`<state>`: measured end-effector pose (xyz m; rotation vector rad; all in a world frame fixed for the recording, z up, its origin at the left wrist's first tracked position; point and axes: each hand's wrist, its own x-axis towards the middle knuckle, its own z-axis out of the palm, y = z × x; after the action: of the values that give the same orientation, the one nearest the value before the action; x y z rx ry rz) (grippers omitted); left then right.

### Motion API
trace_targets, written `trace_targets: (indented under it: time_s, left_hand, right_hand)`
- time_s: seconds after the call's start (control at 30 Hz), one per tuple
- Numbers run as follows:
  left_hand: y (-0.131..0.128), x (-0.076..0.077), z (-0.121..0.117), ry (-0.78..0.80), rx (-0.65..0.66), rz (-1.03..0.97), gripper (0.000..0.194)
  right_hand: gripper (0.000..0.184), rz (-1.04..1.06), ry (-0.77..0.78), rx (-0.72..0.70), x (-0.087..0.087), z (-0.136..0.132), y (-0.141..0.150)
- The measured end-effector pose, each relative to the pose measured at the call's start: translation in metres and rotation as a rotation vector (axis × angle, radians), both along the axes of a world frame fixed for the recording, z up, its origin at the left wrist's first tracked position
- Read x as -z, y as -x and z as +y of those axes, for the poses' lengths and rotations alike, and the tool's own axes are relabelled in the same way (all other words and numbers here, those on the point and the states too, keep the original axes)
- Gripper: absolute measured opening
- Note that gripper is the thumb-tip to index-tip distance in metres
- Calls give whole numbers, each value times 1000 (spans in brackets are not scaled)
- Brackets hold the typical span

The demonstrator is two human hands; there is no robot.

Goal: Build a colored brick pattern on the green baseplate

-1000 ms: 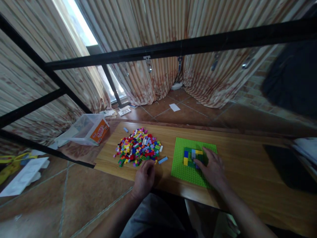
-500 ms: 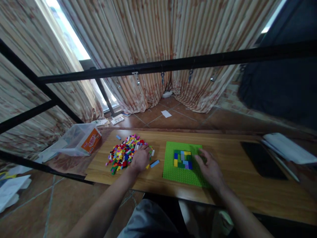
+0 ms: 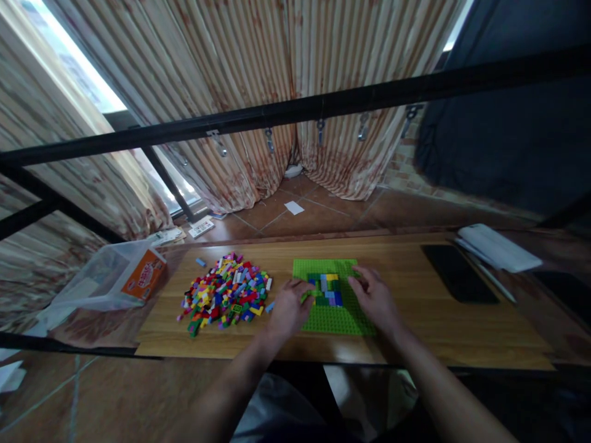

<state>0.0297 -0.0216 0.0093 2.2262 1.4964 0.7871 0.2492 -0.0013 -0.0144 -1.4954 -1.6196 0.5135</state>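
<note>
A green baseplate lies on the wooden table with a small patch of blue, grey, yellow and dark green bricks on it. My left hand is at the plate's left edge, fingers pinched on a small greenish brick. On the plate's right side rests my right hand, its fingers spread and flat, holding nothing. A heap of loose coloured bricks lies just left of my left hand.
A clear plastic box with an orange label lies on its side at the table's left end. A black tablet, a pen and a white book sit at the right. A black metal bar crosses overhead.
My left hand has left the brick heap and moved right to the baseplate's edge. My right hand stays on the plate. The view has swung left and down.
</note>
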Motion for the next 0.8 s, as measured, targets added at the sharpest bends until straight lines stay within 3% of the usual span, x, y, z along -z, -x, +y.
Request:
trace_targets:
  time_s: [0.27, 0.8]
  left_hand:
    - [-20, 7, 12, 48, -15, 57, 20]
    - [-16, 9, 25, 35, 121, 193, 17]
  right_hand:
    - [36, -23, -25, -9, -2, 0, -1]
    - [36, -34, 15, -58, 2, 1, 2]
